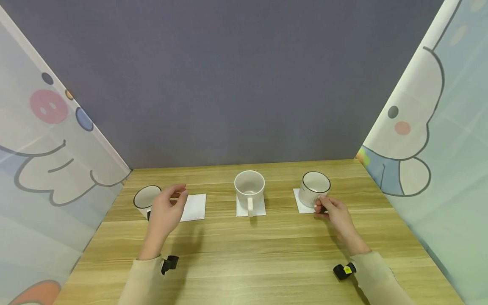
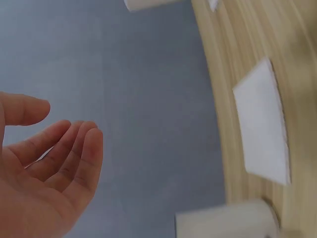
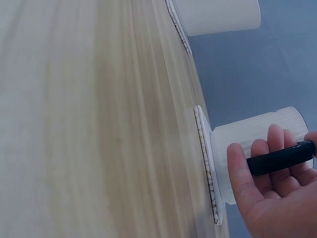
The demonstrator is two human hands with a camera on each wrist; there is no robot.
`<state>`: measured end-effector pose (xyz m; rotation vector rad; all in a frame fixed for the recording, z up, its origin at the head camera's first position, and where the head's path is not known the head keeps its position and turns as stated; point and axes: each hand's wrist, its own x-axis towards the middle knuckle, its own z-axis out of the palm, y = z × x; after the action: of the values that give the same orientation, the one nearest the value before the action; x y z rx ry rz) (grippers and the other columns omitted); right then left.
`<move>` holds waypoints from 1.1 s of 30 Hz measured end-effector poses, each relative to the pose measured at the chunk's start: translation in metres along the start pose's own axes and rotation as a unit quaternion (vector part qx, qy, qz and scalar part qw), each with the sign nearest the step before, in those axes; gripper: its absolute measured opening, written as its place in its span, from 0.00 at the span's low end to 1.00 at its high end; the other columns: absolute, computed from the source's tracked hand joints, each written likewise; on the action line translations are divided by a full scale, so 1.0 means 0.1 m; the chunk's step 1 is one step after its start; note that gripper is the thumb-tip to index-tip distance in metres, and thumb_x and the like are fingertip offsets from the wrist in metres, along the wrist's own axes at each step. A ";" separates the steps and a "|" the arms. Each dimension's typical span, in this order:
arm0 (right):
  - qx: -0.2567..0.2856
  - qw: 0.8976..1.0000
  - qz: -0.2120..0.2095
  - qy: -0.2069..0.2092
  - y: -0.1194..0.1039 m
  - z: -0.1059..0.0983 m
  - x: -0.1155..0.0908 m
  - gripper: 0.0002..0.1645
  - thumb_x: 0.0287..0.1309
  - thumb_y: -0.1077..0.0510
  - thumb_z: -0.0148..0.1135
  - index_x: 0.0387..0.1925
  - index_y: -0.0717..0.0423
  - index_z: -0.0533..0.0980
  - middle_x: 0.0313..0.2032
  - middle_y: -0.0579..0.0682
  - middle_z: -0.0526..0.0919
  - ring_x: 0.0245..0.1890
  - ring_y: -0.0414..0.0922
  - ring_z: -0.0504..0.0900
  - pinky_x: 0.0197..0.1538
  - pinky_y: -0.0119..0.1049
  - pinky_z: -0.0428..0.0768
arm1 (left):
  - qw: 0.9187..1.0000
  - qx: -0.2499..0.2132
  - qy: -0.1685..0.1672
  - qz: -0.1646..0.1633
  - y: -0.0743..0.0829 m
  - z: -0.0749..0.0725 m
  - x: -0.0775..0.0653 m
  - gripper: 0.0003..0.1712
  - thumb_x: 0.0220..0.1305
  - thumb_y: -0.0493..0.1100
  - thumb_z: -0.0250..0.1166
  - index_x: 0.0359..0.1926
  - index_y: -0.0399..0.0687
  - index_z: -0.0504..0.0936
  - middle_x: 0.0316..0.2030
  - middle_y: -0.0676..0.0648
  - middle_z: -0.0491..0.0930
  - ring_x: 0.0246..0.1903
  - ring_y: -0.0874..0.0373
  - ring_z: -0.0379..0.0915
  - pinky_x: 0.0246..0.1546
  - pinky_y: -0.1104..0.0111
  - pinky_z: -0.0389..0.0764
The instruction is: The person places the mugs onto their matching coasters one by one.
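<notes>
At the right, a white mug [image 1: 308, 196] with a dark rim stands upright on a white square coaster [image 1: 299, 204]. My right hand [image 1: 339, 216] grips its black handle [image 3: 277, 160], fingers curled round it in the right wrist view. My left hand [image 1: 165, 211] is held up above the table, thumb and gently bent fingers apart with nothing between them. Just left of that hand, a second dark-rimmed white mug [image 1: 146, 197] stands on the bare wood, partly hidden by it. A white coaster [image 1: 195, 206] lies to the hand's right with no mug on it.
In the middle, a white mug [image 1: 244, 195] with a pale handle facing me sits on another coaster [image 1: 260, 207]. A grey partition [image 1: 244, 84] rises behind the wooden table [image 1: 259, 262], and printed curtains [image 1: 453, 203] flank both sides.
</notes>
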<state>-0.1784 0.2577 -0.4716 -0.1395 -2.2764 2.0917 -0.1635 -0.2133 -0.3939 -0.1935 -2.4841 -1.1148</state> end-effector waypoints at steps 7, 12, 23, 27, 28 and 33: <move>-0.002 1.000 -0.002 -0.001 0.01 0.00 0.00 0.29 0.80 0.51 0.47 0.46 0.80 0.73 0.35 0.51 0.78 0.36 0.40 0.79 0.45 0.40 0.86 | 0.998 0.042 0.046 0.004 -0.24 -0.15 -0.06 0.14 0.72 0.37 0.61 0.53 0.33 0.83 0.43 0.38 0.84 0.39 0.44 0.83 0.36 0.78 0.77; -0.005 1.000 -0.005 0.001 0.02 -0.01 0.00 0.29 0.80 0.50 0.47 0.45 0.79 0.73 0.34 0.51 0.78 0.36 0.40 0.79 0.45 0.40 0.86 | 0.996 0.052 0.075 -0.012 -0.38 -0.24 -0.10 0.14 0.71 0.35 0.61 0.52 0.30 0.83 0.42 0.35 0.84 0.38 0.42 0.82 0.35 0.86 0.70; 0.003 1.000 -0.010 -0.001 0.04 0.01 0.01 0.30 0.80 0.50 0.48 0.45 0.80 0.73 0.34 0.51 0.79 0.36 0.41 0.80 0.45 0.40 0.86 | 0.988 0.068 0.103 -0.097 -0.64 -0.45 -0.26 0.15 0.71 0.40 0.62 0.51 0.33 0.84 0.41 0.36 0.85 0.36 0.65 0.78 0.33 0.86 0.69; 0.001 1.000 -0.010 -0.001 0.04 0.01 0.01 0.29 0.80 0.50 0.47 0.45 0.79 0.73 0.34 0.50 0.78 0.36 0.40 0.79 0.45 0.40 0.86 | 0.984 0.075 0.104 -0.128 -0.71 -0.49 -0.31 0.14 0.72 0.42 0.62 0.47 0.34 0.84 0.41 0.36 0.85 0.36 0.67 0.76 0.34 0.77 0.73; 0.001 1.000 -0.009 -0.001 0.04 0.00 0.01 0.29 0.80 0.50 0.47 0.45 0.79 0.73 0.34 0.50 0.78 0.36 0.40 0.79 0.45 0.40 0.86 | 0.983 0.075 0.097 -0.137 -0.74 -0.50 -0.33 0.15 0.72 0.44 0.61 0.47 0.34 0.84 0.41 0.36 0.85 0.37 0.61 0.78 0.35 0.73 0.74; 0.000 1.000 -0.010 0.001 0.03 -0.01 0.00 0.29 0.80 0.51 0.48 0.44 0.80 0.73 0.33 0.50 0.79 0.35 0.40 0.80 0.44 0.40 0.87 | 0.980 0.073 0.050 -0.180 -0.90 -0.48 -0.38 0.21 0.76 0.51 0.58 0.49 0.36 0.83 0.44 0.34 0.84 0.43 0.42 0.79 0.37 0.60 0.76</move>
<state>-0.1786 0.2588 -0.4746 -0.1167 -2.2667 2.0810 -0.1404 -0.3077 -0.4424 0.3604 -2.5574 -1.0386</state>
